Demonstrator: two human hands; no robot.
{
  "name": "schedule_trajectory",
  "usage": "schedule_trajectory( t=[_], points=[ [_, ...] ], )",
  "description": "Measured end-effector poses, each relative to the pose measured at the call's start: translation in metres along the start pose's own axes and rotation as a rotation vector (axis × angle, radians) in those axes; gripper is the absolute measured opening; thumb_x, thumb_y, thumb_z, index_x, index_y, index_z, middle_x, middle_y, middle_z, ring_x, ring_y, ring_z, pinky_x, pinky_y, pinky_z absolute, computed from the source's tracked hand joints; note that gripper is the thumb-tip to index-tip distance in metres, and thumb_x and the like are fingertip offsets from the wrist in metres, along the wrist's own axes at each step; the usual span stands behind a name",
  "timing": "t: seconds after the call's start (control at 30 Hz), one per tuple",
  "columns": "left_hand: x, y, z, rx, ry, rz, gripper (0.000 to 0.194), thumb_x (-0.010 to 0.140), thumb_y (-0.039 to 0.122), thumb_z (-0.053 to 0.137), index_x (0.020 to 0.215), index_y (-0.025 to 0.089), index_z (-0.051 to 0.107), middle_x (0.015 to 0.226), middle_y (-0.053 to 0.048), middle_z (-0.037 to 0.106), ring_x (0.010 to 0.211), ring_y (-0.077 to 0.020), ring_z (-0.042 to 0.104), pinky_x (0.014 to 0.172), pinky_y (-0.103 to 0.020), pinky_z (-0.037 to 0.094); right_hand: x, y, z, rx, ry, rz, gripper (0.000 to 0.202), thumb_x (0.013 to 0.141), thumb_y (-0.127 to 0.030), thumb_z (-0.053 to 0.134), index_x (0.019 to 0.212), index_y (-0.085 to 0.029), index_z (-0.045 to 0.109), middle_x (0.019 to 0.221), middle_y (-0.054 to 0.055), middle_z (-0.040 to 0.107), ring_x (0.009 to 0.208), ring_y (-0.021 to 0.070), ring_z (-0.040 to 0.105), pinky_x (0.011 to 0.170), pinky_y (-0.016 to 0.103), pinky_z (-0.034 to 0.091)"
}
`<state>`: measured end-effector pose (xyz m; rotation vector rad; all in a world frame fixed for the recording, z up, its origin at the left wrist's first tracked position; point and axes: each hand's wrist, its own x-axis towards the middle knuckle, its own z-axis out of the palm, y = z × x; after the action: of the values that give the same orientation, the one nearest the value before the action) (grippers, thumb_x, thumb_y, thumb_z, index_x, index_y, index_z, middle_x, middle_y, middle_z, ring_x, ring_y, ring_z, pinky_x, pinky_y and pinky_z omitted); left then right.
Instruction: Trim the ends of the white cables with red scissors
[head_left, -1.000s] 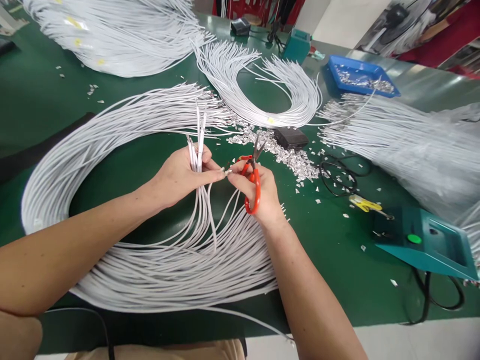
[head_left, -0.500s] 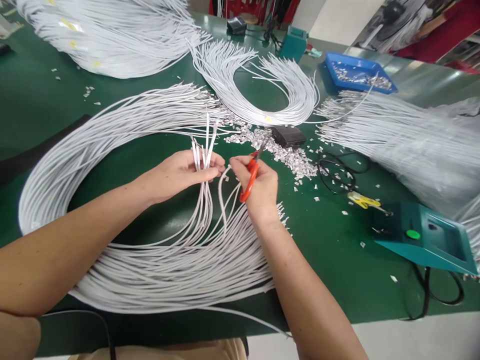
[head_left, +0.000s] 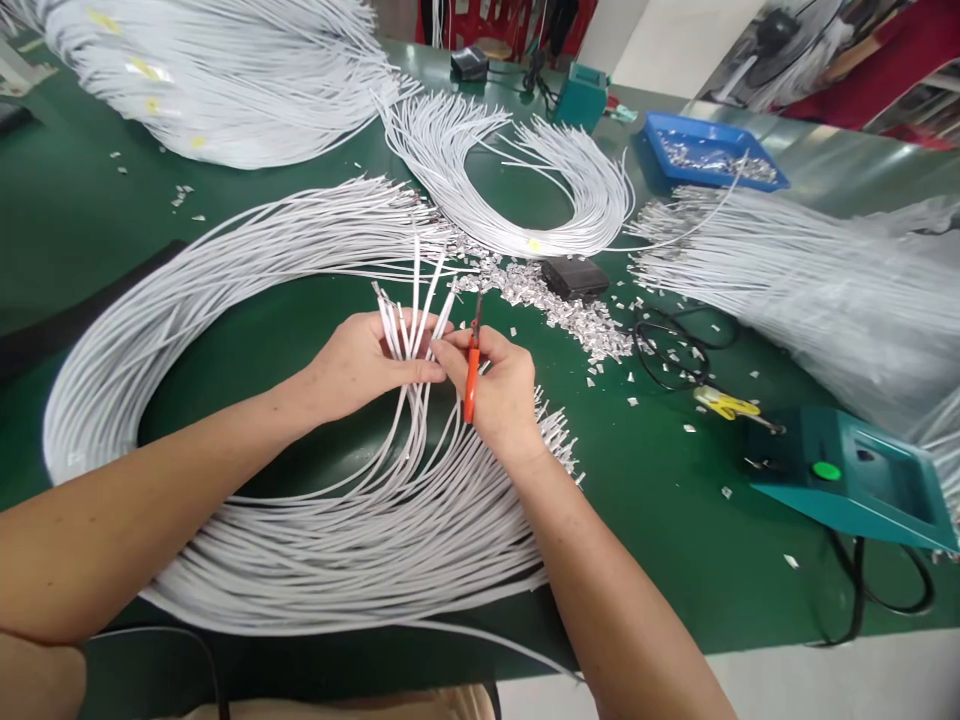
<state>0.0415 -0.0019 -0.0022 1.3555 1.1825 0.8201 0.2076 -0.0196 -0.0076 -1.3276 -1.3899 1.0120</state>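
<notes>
My left hand point(head_left: 360, 362) is closed around several white cables point(head_left: 412, 345), whose ends stick up past the fingers. Close against it, my right hand point(head_left: 499, 385) holds orange-handled scissors point(head_left: 472, 370) with the dark blades pointing away from me. The right thumb and finger also touch a cable beside the left fingertips; whether they grip it is hard to see. Below both hands, the held cables run down into a large looped bundle of white cables point(head_left: 352, 560), which curves round to the left and back behind the hands.
Small silvery scraps point(head_left: 555, 310) lie beyond my right hand near a black block point(head_left: 574, 277). A teal device point(head_left: 847, 480) with yellow pliers-like handles stands right. Further back are a blue tray point(head_left: 712, 175), a coiled cable bundle point(head_left: 517, 240) and a person's red sleeve point(head_left: 892, 70).
My right hand has moved left to meet my left hand, bringing a cable to the held group. The scissors have turned more upright.
</notes>
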Motion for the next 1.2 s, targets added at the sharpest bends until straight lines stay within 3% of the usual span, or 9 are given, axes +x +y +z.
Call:
schedule_trajectory(
  t=[0.1,0.3,0.4,0.57,0.73,0.93,1.03,1.2],
  points=[
    [0.004,0.001,-0.004,-0.131,0.032,-0.056,0.044,0.067,0.034,0.084,0.107,0.02,0.073,0.092,-0.003,0.075,0.088,-0.0192,0.068,0.086,-0.033,0.053,0.001,-0.001,-0.003,0.033,-0.032,0.081,0.019,0.073,-0.037,0.072,0.067,-0.019,0.067,0.069,-0.002,0.063,0.064,0.0116,0.052,0.065,0.026,0.043],
    [0.009,0.006,-0.005,-0.422,0.071,-0.073,0.025,0.069,0.026,0.082,0.079,0.018,0.062,0.088,-0.001,0.067,0.074,-0.0108,0.062,0.071,-0.026,0.05,-0.001,-0.001,0.001,0.053,-0.14,0.169,0.017,0.07,-0.034,0.073,0.067,-0.018,0.069,0.062,-0.004,0.059,0.059,0.0096,0.045,0.06,0.025,0.038],
    [0.007,0.01,-0.001,-0.388,0.073,-0.065,0.031,0.066,0.021,0.082,0.073,0.019,0.052,0.075,0.003,0.062,0.063,-0.0087,0.056,0.063,-0.024,0.046,0.0,0.0,0.002,0.115,-0.153,0.212,0.016,0.068,-0.033,0.074,0.065,-0.018,0.069,0.061,-0.003,0.06,0.059,0.0101,0.048,0.061,0.026,0.039],
    [0.004,0.012,0.001,-0.272,0.033,-0.01,0.034,0.068,0.022,0.079,0.072,0.02,0.045,0.074,0.002,0.062,0.07,-0.013,0.062,0.062,-0.026,0.043,0.007,-0.001,-0.004,0.345,0.024,0.232,0.016,0.075,-0.035,0.07,0.07,-0.019,0.07,0.068,-0.001,0.063,0.065,0.011,0.054,0.066,0.026,0.047],
    [0.002,0.008,0.002,-0.128,-0.006,0.029,0.034,0.068,0.026,0.078,0.075,0.021,0.045,0.075,0.001,0.067,0.074,-0.0177,0.067,0.07,-0.031,0.049,0.005,-0.005,-0.006,0.366,-0.092,0.149,0.022,0.075,-0.042,0.073,0.069,-0.021,0.069,0.07,-0.001,0.064,0.069,0.0121,0.058,0.073,0.029,0.051],
    [0.002,0.004,0.001,-0.133,0.039,0.024,0.038,0.063,0.028,0.084,0.081,0.02,0.052,0.082,0.0,0.07,0.08,-0.0182,0.066,0.074,-0.031,0.05,0.004,-0.004,-0.005,0.195,-0.016,0.064,0.021,0.074,-0.042,0.074,0.076,-0.022,0.07,0.079,0.0,0.068,0.074,0.0136,0.06,0.076,0.031,0.05],
    [0.003,0.002,0.0,-0.135,0.105,0.026,0.036,0.063,0.028,0.084,0.081,0.019,0.054,0.085,-0.001,0.07,0.08,-0.0173,0.065,0.075,-0.031,0.049,0.006,-0.001,-0.01,-0.078,0.02,0.076,0.019,0.078,-0.039,0.068,0.075,-0.02,0.07,0.077,0.001,0.067,0.072,0.0144,0.059,0.073,0.031,0.047],
    [0.004,0.001,0.0,-0.103,0.15,0.04,0.036,0.063,0.029,0.084,0.081,0.02,0.055,0.086,-0.002,0.072,0.082,-0.0196,0.067,0.077,-0.034,0.049,0.009,0.009,-0.015,-0.572,-0.081,-0.006,0.023,0.081,-0.04,0.063,0.069,-0.019,0.065,0.075,0.003,0.061,0.065,0.0146,0.051,0.06,0.029,0.037]
  ],
)
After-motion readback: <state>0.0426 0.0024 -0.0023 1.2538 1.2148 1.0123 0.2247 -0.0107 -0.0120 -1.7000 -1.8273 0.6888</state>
